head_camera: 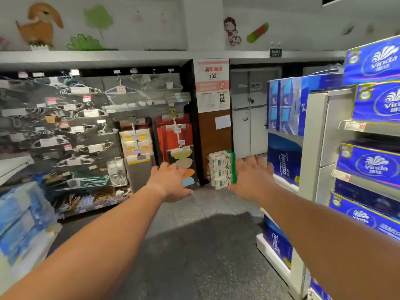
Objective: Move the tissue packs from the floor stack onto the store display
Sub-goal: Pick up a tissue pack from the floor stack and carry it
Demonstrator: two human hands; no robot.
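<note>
Bare and outstretched, both arms are seen reaching forward from the bottom of the frame toward its centre. The left hand (pixel 171 182) is held open, fingers spread and relaxed, with nothing in it. The right hand (pixel 253 178) is likewise open, fingers extended; whether its left edge touches the tissue pack (pixel 221 168) cannot be told. That green-and-white tissue pack is seen in the gap between the two hands, just right of centre, right beside the right hand and apart from the left hand. Below it the grey floor (pixel 194 245) is seen. Blue tissue packages (pixel 374 163) are stacked on the display shelf (pixel 313 131) along the right side of the frame. Hangers (pixel 82 89) are hung on a rack at the left.
</note>
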